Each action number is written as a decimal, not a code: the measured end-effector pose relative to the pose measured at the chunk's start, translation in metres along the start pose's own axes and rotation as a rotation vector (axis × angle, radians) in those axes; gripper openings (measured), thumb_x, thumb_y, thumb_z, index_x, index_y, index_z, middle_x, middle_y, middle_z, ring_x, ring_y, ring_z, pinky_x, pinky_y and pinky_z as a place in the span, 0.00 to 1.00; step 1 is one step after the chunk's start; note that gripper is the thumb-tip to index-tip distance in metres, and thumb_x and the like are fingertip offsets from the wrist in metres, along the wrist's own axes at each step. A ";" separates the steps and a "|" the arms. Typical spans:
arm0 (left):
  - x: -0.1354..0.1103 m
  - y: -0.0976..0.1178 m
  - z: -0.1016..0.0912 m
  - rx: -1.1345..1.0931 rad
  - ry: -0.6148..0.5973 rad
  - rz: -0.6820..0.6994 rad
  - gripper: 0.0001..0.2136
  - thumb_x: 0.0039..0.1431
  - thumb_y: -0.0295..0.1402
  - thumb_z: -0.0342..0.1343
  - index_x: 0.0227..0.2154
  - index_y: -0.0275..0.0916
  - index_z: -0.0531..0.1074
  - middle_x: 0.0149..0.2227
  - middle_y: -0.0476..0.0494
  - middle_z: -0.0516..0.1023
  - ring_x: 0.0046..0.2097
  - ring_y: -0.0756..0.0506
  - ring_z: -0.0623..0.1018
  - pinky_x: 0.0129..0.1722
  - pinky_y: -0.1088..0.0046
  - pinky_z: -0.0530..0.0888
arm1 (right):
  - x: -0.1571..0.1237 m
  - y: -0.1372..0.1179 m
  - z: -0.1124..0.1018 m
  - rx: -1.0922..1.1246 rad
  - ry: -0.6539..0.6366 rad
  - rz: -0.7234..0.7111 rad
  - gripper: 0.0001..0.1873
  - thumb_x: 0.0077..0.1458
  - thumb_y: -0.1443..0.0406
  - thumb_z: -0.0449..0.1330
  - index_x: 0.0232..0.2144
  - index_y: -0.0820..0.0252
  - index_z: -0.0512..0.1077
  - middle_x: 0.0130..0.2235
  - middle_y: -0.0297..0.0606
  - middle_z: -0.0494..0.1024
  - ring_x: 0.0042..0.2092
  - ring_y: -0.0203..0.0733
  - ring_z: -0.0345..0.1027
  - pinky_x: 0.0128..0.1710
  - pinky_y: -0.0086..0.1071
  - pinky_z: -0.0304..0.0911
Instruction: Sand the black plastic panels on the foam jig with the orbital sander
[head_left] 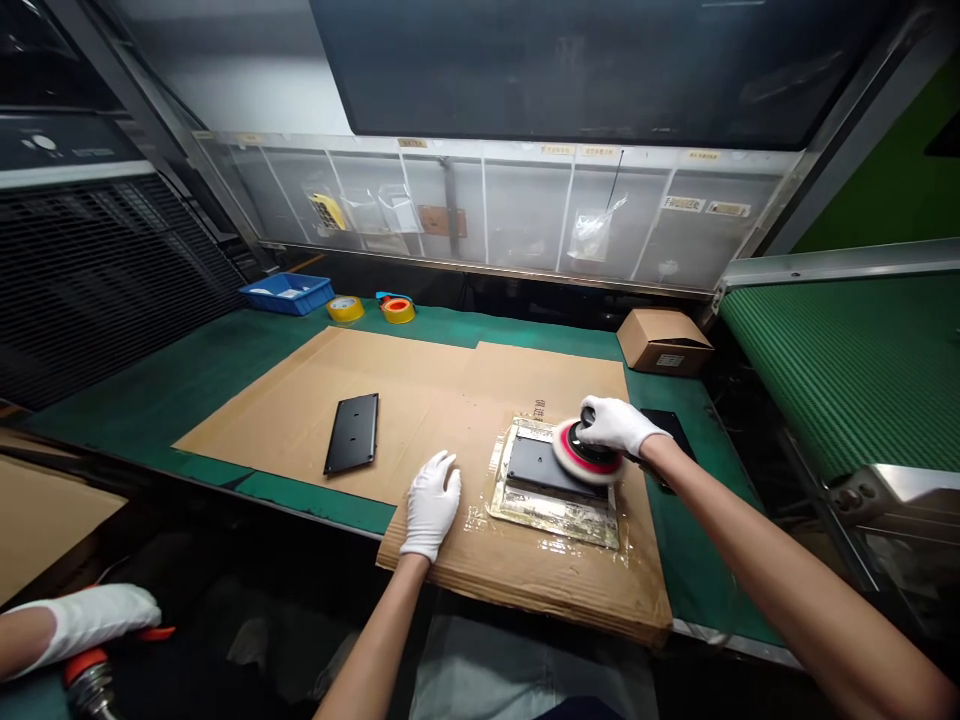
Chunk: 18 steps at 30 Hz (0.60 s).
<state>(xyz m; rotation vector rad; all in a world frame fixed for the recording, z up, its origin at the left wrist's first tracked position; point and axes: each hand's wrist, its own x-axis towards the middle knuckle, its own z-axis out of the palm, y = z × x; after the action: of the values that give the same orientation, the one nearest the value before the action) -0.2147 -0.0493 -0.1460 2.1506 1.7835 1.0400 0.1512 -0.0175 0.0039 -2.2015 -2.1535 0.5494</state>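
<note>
In the head view my right hand [619,425], in a white glove, grips the black knob of a round polishing pad [587,468] with a red band and a pale fluffy rim. The pad rests on the right part of a flat black panel [534,462]. That panel sits in a worn, taped frame [555,518] on a cardboard stack [465,570]. My left hand [433,505], also gloved, lies open on the cardboard left of the frame, fingers stretched. Farther left lies a second black panel [352,434]. A third dark panel [670,432] is partly hidden behind my right hand.
A cardboard box [664,342] stands at the back right, beside a green conveyor belt [862,350]. Tape rolls [346,309] and a blue tray [289,294] are at the back left. Another person's gloved hand [97,615] is at lower left, by an orange-and-metal tool [90,680].
</note>
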 end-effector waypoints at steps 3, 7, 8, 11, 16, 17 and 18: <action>0.000 0.000 0.000 -0.012 0.008 0.001 0.15 0.64 0.35 0.51 0.47 0.38 0.78 0.54 0.34 0.80 0.57 0.36 0.79 0.62 0.51 0.74 | 0.019 -0.016 -0.006 0.041 -0.074 -0.071 0.21 0.47 0.57 0.65 0.44 0.55 0.75 0.40 0.40 0.81 0.36 0.43 0.73 0.30 0.29 0.60; 0.000 -0.002 0.000 -0.015 0.015 -0.003 0.15 0.64 0.35 0.51 0.47 0.39 0.78 0.54 0.35 0.81 0.56 0.36 0.79 0.61 0.50 0.74 | 0.039 -0.052 -0.004 0.086 -0.135 -0.168 0.23 0.45 0.56 0.66 0.45 0.52 0.76 0.41 0.38 0.82 0.36 0.42 0.74 0.29 0.28 0.62; 0.000 -0.003 0.000 -0.015 0.016 -0.003 0.15 0.64 0.35 0.51 0.47 0.40 0.78 0.54 0.35 0.81 0.56 0.36 0.79 0.61 0.50 0.74 | 0.042 -0.062 -0.003 0.091 -0.136 -0.194 0.23 0.45 0.56 0.66 0.46 0.52 0.76 0.41 0.37 0.82 0.36 0.42 0.74 0.29 0.28 0.62; 0.000 -0.003 -0.001 -0.019 0.009 0.000 0.15 0.64 0.35 0.51 0.48 0.39 0.78 0.55 0.35 0.80 0.56 0.36 0.79 0.61 0.50 0.74 | 0.050 -0.089 0.003 0.095 -0.121 -0.260 0.24 0.44 0.55 0.67 0.45 0.52 0.76 0.44 0.38 0.82 0.39 0.43 0.75 0.30 0.29 0.62; 0.000 -0.001 -0.002 -0.023 -0.002 0.007 0.15 0.64 0.35 0.51 0.48 0.38 0.78 0.55 0.33 0.80 0.56 0.35 0.79 0.62 0.49 0.74 | 0.046 -0.092 0.006 0.078 -0.090 -0.238 0.23 0.44 0.56 0.67 0.45 0.52 0.76 0.43 0.38 0.82 0.38 0.43 0.74 0.30 0.28 0.61; 0.000 -0.001 -0.002 -0.022 -0.002 0.006 0.15 0.64 0.35 0.51 0.48 0.38 0.78 0.55 0.34 0.80 0.56 0.35 0.79 0.62 0.49 0.74 | 0.044 -0.084 0.004 0.074 -0.086 -0.209 0.23 0.45 0.56 0.67 0.45 0.52 0.76 0.42 0.38 0.82 0.37 0.43 0.74 0.30 0.28 0.61; 0.001 0.000 -0.002 -0.021 -0.001 0.004 0.15 0.64 0.35 0.51 0.47 0.38 0.78 0.55 0.34 0.80 0.56 0.35 0.79 0.61 0.49 0.74 | 0.040 -0.075 0.002 0.069 -0.082 -0.179 0.22 0.46 0.56 0.66 0.46 0.52 0.76 0.42 0.38 0.82 0.37 0.42 0.74 0.30 0.28 0.61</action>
<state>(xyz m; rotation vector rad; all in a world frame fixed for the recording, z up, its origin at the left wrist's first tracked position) -0.2164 -0.0495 -0.1442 2.1424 1.7610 1.0537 0.0774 0.0251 0.0110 -1.9591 -2.3039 0.7028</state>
